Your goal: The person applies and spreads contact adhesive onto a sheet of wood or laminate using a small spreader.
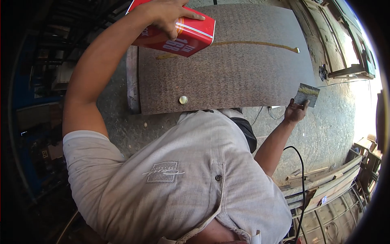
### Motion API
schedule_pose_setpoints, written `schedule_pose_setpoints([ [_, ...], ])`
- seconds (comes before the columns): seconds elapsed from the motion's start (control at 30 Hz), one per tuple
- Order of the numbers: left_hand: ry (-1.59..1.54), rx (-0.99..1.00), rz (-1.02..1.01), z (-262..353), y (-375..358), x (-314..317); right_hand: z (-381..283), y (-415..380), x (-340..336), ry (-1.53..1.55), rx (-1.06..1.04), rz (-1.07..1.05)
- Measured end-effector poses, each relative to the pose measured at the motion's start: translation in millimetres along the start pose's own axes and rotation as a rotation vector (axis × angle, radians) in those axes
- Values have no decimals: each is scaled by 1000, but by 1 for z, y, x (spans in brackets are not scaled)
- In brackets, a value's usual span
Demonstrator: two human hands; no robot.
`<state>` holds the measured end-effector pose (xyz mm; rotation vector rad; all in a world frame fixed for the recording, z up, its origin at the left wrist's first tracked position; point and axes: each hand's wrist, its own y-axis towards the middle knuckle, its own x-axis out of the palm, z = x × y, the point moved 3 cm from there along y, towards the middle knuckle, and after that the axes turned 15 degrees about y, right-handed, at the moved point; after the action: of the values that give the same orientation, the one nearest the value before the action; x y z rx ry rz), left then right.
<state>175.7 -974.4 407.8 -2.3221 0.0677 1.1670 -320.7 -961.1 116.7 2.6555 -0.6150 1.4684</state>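
Note:
My left hand (172,18) grips a red tin can (189,38) with white lettering, held tilted above the upper left part of a brown speckled board (235,77). A yellow-brown streak (252,42) runs across the board from beneath the can to a small pale spot near the right edge. Close to the board's near edge lies a round whitish cap (183,100). Beyond the board's lower right corner, my right hand (296,111) pinches a flat rectangular spreader (306,95) with yellowish residue across it. The can's opening is hidden.
Wooden frames (345,73) stand at the upper right. Stacked wooden strips (329,185) lie at the lower right, behind a black cable (303,179). Dark racks and shelving fill the left side. Grey concrete floor (333,122) shows around the board.

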Motion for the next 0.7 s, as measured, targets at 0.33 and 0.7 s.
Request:
schedule_pose_setpoints([
  [0.33,29,142,51,63,101,-124,-76,66,-33,29,-59,-8],
  [0.7,21,200,133,124,193,-212,-102,134,-44,96,-43,-70],
])
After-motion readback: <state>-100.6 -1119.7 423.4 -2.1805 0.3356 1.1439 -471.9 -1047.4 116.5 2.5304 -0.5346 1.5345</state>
